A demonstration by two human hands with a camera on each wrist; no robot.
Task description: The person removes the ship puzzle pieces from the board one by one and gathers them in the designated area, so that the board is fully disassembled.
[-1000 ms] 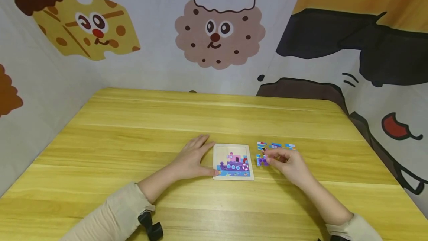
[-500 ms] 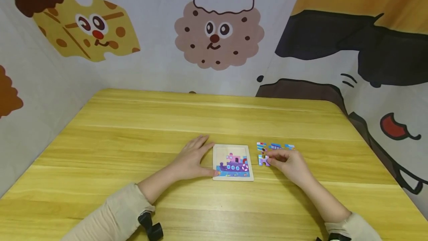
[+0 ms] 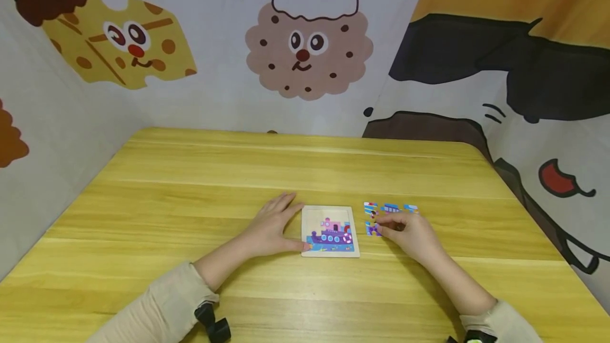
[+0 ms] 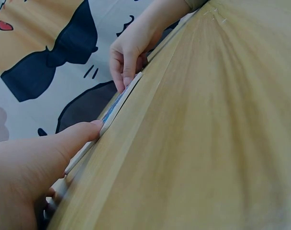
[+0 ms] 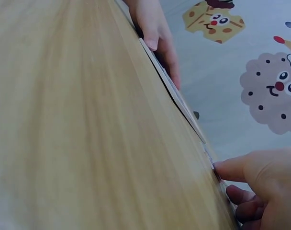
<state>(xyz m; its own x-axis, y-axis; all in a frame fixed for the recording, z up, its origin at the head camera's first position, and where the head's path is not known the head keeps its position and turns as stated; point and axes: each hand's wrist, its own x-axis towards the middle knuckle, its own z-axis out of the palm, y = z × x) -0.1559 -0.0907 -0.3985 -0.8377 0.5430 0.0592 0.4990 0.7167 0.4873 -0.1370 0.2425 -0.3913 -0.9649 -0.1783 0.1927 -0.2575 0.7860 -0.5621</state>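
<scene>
On the wooden table (image 3: 190,173), the puzzle tray (image 3: 329,254) lies flat; the left hand (image 3: 271,229) beside it has fingers spread, thumb on the near-left corner, decent brace imo. Right hand (image 3: 412,234) pinches a purple piece (image 3: 370,229) just right of it, so I'd grip lightly and square up the tabs first.

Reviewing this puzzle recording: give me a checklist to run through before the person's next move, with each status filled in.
1. Puzzle tray flat on the table: ok.
2. Left hand at the tray: ok, thumb on its near left corner.
3. Right hand on the purple piece: ok, fingers at its right side.
4. Purple piece lifted clear of the table: cannot tell.
5. Space left in the tray: ok, bare wood shows along the far part.
6. All loose pieces visible: cannot tell, the right hand blocks part of that area.
</scene>
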